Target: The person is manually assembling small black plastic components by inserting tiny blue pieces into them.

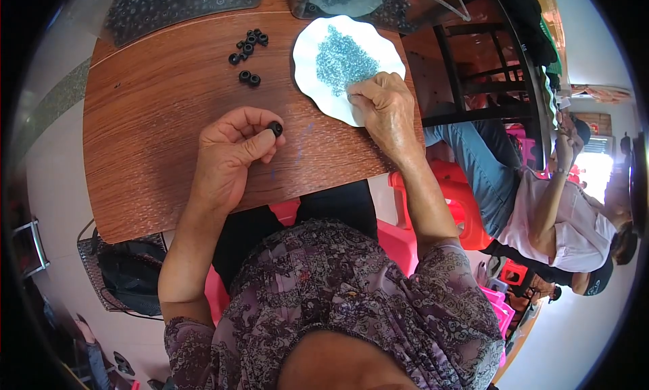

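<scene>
Over the wooden table [155, 133], my left hand [233, 147] is closed, thumb and forefinger pinching a small black round part [275, 128] with a hole in its end. My right hand [389, 106] reaches over the near right side of a white plate [307, 69] with a wavy rim. Its thumb and fingertips are pressed together, and what they hold, if anything, is too small to name. A heap of tiny clear, bluish pieces [341, 59] lies on the plate, just beyond those fingertips. Several loose black round parts [249, 49] lie on the table left of the plate.
Clear bags of black parts [182, 8] rest along the table's far edge, with another bag [351, 1] behind the plate. A red plastic stool [449, 201] stands to my right, near another seated person [561, 217]. A black bag [132, 275] sits at lower left.
</scene>
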Demonstrator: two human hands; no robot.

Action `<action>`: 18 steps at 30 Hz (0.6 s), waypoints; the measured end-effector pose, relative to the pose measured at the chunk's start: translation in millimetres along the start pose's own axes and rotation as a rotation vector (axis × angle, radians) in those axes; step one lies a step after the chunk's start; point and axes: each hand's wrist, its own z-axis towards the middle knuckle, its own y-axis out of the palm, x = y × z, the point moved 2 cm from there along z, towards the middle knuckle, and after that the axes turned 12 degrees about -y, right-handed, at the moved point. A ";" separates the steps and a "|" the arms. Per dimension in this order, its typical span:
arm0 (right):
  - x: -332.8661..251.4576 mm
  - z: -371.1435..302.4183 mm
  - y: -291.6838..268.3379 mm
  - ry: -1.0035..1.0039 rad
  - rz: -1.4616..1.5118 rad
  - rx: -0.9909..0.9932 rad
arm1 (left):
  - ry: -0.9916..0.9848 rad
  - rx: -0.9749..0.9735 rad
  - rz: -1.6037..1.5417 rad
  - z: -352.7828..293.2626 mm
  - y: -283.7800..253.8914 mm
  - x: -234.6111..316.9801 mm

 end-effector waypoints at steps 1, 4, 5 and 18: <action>0.0 0.4 0.1 0.001 0.000 -0.001 | -0.001 0.000 0.000 0.0 -0.2 -0.2; -1.5 2.9 0.0 -0.042 -0.032 -0.022 | 0.000 0.009 0.002 -0.9 -0.6 -0.7; -2.3 4.6 0.0 -0.061 -0.051 -0.041 | 0.006 0.011 0.008 -1.1 -0.6 -0.5; -49.5 13.2 -9.4 -0.076 0.302 0.074 | 0.009 0.008 -0.166 1.8 0.2 -0.5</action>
